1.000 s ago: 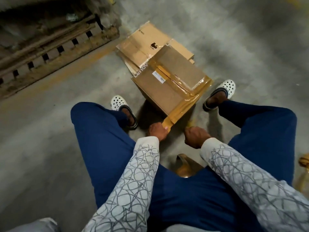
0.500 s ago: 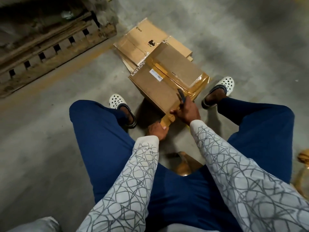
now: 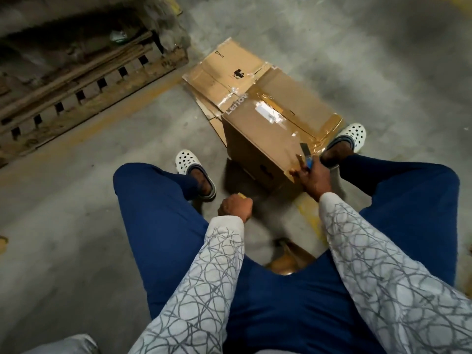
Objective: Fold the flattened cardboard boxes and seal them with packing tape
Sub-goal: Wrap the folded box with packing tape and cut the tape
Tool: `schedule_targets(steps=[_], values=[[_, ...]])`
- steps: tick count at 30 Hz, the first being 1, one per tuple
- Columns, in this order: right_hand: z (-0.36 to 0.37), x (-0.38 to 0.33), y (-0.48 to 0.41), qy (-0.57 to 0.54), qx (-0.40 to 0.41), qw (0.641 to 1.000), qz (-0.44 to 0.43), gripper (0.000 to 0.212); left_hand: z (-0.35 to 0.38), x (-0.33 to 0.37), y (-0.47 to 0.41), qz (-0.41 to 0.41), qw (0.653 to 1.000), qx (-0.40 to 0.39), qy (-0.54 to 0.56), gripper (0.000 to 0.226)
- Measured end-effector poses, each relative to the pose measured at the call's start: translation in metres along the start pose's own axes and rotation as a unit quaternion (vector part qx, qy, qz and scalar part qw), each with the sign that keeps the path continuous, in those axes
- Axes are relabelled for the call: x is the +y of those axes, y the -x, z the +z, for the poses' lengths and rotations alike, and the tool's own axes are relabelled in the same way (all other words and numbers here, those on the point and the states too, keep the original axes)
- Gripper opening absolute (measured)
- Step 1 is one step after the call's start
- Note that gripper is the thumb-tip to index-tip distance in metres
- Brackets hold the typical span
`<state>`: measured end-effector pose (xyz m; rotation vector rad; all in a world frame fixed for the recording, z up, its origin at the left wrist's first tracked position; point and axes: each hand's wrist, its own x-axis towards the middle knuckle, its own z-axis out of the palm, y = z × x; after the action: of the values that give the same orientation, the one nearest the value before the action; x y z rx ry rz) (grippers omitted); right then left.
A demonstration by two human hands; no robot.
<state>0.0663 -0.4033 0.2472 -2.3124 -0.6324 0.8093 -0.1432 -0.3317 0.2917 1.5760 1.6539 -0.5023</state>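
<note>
A folded brown cardboard box [image 3: 258, 139] stands on the floor between my feet, with glossy brown tape [image 3: 304, 129] running across its top seam and down its near right corner. My right hand [image 3: 313, 177] is at that near corner and grips a blue-handled cutter [image 3: 307, 155] with its blade over the tape. My left hand [image 3: 233, 206] hangs apart from the box, lower left, fingers curled around a small piece of yellowish tape; the tape roll itself is hidden. Flattened cardboard boxes [image 3: 224, 72] lie on the floor behind the standing box.
A wooden pallet [image 3: 84, 83] with stacked boards lies at the upper left. My knees in blue trousers flank the box, white clogs [image 3: 189, 162] on both feet. A brown seat edge [image 3: 288, 261] shows between my legs. Bare concrete floor [image 3: 383, 60] stretches right and left.
The tape strip between my left hand and the box is gone. My left hand has pulled back from the box. My right hand with the cutter has moved to the box's near right corner.
</note>
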Motion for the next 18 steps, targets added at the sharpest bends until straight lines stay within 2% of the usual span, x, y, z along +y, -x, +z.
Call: schedule_targets(steps=[5,7,11,18], values=[[-0.011,0.014,0.010,-0.067,0.050,0.996,0.044,0.047,0.001,0.009,0.005,-0.002,0.999,0.020,0.029,0.051],[-0.009,0.010,0.014,-0.034,0.059,0.998,0.014,0.049,0.007,0.017,0.009,0.006,0.999,0.033,0.029,0.055],[0.003,0.001,0.018,0.034,0.023,0.995,-0.088,0.040,0.014,0.027,0.014,0.043,0.997,0.060,-0.002,0.049],[0.017,-0.017,0.013,0.078,-0.012,0.991,-0.109,0.027,0.023,0.020,0.003,0.058,0.998,0.017,-0.018,0.043]])
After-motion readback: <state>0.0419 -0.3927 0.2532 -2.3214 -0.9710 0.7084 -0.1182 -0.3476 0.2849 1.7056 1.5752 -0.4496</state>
